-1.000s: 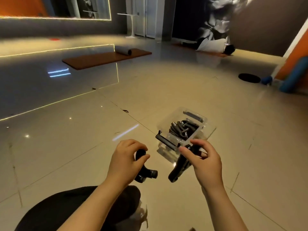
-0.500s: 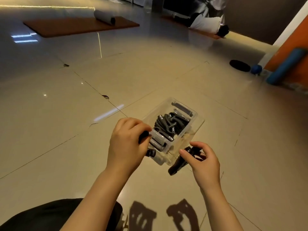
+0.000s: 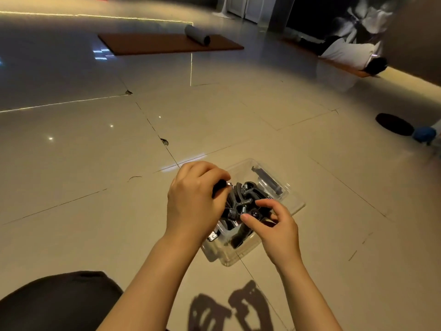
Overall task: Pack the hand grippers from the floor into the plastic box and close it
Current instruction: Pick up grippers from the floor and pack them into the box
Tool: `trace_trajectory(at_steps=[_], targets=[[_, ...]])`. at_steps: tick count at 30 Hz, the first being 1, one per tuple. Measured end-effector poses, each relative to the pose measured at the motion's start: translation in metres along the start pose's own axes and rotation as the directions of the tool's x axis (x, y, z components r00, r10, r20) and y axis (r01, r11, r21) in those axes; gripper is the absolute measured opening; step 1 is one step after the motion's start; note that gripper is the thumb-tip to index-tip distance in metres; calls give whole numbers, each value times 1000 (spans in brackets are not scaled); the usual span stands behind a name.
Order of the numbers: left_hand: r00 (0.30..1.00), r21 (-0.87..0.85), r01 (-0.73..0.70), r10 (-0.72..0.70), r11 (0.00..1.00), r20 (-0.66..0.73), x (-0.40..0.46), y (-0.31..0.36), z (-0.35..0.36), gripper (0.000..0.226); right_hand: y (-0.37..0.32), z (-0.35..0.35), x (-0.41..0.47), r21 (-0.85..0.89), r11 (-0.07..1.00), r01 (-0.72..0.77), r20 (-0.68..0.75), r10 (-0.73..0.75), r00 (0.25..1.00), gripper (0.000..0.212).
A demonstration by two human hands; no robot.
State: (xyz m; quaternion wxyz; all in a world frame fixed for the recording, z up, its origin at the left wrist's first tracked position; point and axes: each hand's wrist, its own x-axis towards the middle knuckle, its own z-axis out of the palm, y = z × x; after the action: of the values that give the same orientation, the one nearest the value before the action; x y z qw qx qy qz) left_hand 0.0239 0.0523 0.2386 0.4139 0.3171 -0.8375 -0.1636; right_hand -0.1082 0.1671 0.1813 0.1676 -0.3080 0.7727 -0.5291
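Head view looks down on a clear plastic box (image 3: 290,206) standing open on the tiled floor (image 3: 100,177), already heaped with black hand grippers (image 3: 248,195). The left hand (image 3: 193,204) is curled round a gripper handle (image 3: 219,187) at the box's left edge. The right hand (image 3: 274,225) pinches another gripper (image 3: 253,215) between thumb and forefinger over the near end of the heap; its lower part shows through the near wall.

The main risk, as I judge it, is the pile itself. The grippers lie tangled, handles and knobs pointing upward, and two more dropped on top may ride above the rim, so a lid would not seat or its latches would not catch. A handle could also hook a neighbour and drag it out as a hand withdraws. The box looks light; pressing down at one edge may tip or skid it on the glossy tile. I cannot tell where the lid is.
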Motion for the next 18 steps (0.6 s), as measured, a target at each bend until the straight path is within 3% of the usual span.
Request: trace_trajectory(at_steps=[7, 18], targets=[[999, 112, 26, -22, 993, -42, 16, 42, 56, 21, 25, -72, 67, -28, 995, 98, 157, -92, 983, 32], [961, 284, 274, -254, 919, -105, 24, 48, 117, 19, 53, -122, 176, 12, 973, 231, 392, -217, 894, 31]])
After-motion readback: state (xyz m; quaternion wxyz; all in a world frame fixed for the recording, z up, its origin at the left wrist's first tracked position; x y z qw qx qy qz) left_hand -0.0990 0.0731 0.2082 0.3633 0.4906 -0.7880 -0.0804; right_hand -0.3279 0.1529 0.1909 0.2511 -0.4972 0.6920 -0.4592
